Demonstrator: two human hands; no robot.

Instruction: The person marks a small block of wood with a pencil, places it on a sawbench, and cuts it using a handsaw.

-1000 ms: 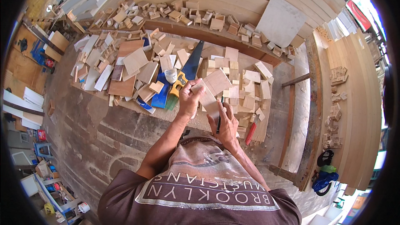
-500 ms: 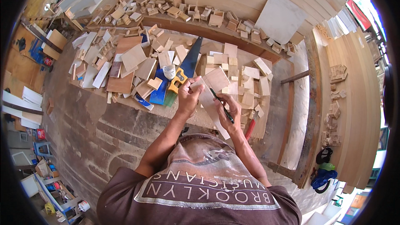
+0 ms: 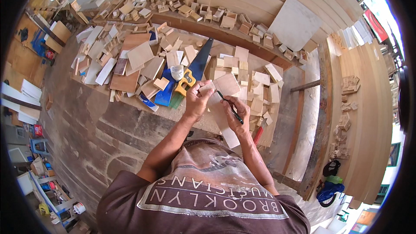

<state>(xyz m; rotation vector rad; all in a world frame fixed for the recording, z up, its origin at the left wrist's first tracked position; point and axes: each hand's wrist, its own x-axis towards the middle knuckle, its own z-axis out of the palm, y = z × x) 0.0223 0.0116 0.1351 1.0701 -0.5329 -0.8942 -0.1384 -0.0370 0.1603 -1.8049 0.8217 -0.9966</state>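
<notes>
Above the near side of a cluttered worktable (image 3: 173,113), a pale wooden strip (image 3: 225,126) is held slantwise between two bare hands, its lower end close to the person's shirt. The left hand (image 3: 198,103) pinches the strip near its upper end, thumb on the face; the right hand (image 3: 237,109) grips a slim dark pencil-like tool (image 3: 237,116), its tip at the strip beside the left thumb. A squarish wooden plate (image 3: 227,84) adjoins the strip and appears to be held with it, although the contact is partly hidden.

Should the left pinch loosen, strip and plate could probably shift against each other and throw the tip off course. Since the work seems to rest on no firm support, pressure from the tool could tilt it; a slip might also carry the tip into the thumb.

Note the materials: smooth, light-grained strip and plate, flat and straight-edged; a saw with a dark tapering blade (image 3: 201,60) and a looped yellow handle (image 3: 185,82); a squat whitish jar (image 3: 177,72); and small blocks (image 3: 258,105), mostly rectangular, scattered at right.
</notes>
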